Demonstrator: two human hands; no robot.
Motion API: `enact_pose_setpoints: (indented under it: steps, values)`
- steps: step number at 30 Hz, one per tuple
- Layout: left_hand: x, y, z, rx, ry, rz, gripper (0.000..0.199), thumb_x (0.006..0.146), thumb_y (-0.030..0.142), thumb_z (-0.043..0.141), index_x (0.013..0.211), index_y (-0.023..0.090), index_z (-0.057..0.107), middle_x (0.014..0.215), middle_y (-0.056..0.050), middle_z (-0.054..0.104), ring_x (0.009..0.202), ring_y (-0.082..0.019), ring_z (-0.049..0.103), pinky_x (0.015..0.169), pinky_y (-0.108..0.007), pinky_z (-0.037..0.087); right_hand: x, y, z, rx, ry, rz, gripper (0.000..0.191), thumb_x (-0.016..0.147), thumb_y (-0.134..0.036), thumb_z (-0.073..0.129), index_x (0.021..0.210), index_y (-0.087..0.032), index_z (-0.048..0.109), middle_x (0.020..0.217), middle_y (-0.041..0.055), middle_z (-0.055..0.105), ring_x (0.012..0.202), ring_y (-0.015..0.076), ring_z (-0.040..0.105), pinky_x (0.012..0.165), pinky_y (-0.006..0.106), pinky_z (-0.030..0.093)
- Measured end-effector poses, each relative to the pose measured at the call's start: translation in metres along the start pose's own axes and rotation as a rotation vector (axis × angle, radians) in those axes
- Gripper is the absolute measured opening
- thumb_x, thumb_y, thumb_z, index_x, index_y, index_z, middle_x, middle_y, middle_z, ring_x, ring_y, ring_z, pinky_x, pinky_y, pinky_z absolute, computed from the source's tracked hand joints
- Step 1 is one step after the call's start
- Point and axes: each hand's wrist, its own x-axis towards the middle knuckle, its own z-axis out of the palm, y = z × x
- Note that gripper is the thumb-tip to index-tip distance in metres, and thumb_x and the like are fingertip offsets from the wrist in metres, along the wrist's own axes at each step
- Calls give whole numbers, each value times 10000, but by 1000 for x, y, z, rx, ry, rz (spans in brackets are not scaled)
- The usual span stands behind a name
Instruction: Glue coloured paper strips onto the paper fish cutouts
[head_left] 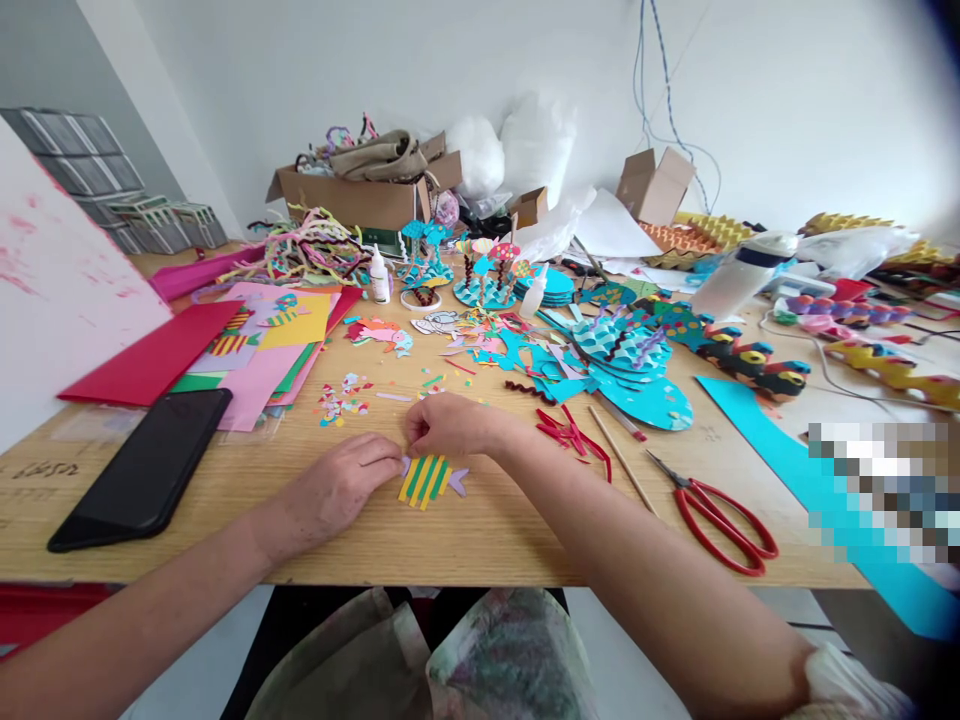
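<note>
A small paper fish (425,482) with yellow and green stripes and a lilac tail lies flat on the table before me. My left hand (349,487) rests beside it, its closed fingertips pressed to the fish's lilac head end. Just above that same end, my right hand (450,424) is closed in a pinch; whatever it pinches is hidden by the fingers. Small paper scraps (341,398) are scattered on the wood beyond my hands. Red-handled scissors (724,520) and a thin wooden stick (622,460) lie to the right, near red strips (574,435).
A black phone (142,465) and coloured paper sheets (255,380) lie at the left. Glue bottles (380,278) stand farther back. Blue paper discs (645,395) are stacked right of centre. Cardboard boxes (352,195) line the wall. A blue strip (787,465) overhangs the right edge.
</note>
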Motion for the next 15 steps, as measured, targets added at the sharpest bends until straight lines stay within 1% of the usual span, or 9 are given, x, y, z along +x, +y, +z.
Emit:
enact_pose_setpoints:
  steps: [4, 8, 12, 15]
  values:
    - [-1, -1, 1, -3, 13, 13, 270, 887, 126, 320, 935, 147, 585, 930, -65, 591, 914, -159, 530, 816, -307, 468, 0, -2, 1, -55, 11, 21, 100, 652, -227, 563, 723, -176, 611, 672, -11, 599, 596, 92, 498, 469, 166, 312]
    - [-1, -2, 1, -12, 4, 13, 266, 887, 117, 319, 950, 144, 577, 943, -66, 585, 924, -159, 522, 823, -309, 461, -1, -2, 0, 4, -6, -9, 116, 679, -256, 555, 744, -176, 608, 687, -14, 597, 610, 87, 497, 486, 162, 319]
    - [-1, -1, 1, -10, 11, 15, 254, 883, 113, 335, 942, 138, 581, 943, -66, 589, 928, -155, 522, 829, -300, 455, 0, -4, 0, -51, 14, 47, 97, 642, -243, 598, 705, -169, 601, 644, -15, 568, 595, 97, 481, 471, 177, 303]
    - [-1, -1, 0, -10, 10, 8, 245, 876, 112, 350, 940, 142, 585, 949, -65, 597, 930, -155, 527, 829, -295, 457, -4, -2, -4, 36, 1, -10, 107, 675, -257, 578, 726, -164, 592, 654, -22, 556, 601, 89, 475, 486, 169, 314]
